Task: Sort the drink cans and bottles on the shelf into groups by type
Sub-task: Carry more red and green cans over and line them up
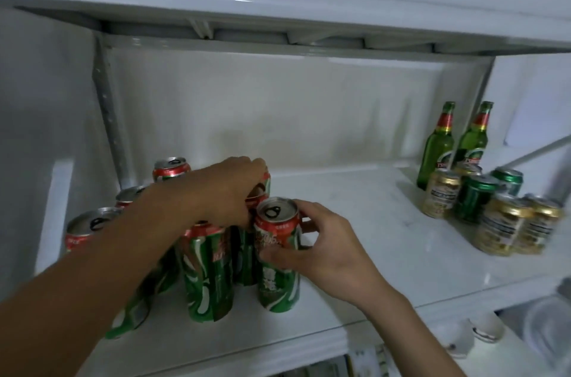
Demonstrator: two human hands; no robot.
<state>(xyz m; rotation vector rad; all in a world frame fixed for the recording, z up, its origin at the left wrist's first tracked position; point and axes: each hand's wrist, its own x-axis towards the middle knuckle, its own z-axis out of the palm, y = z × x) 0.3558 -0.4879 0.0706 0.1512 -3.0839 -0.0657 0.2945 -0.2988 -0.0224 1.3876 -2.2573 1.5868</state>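
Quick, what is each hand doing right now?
Left hand: closed over the top of a tall can at the back.
Right hand: gripping the front tall can.

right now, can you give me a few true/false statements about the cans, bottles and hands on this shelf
1. The right hand grips a tall can. True.
2. Two green bottles stand at the shelf's right end. True.
3. The gold cans are grouped with the tall cans at left. False: they sit at right, near the bottles.
4. The left hand rests flat on the shelf. False: it holds the top of a rear can.
5. The bottles lie on their sides. False: they stand upright.
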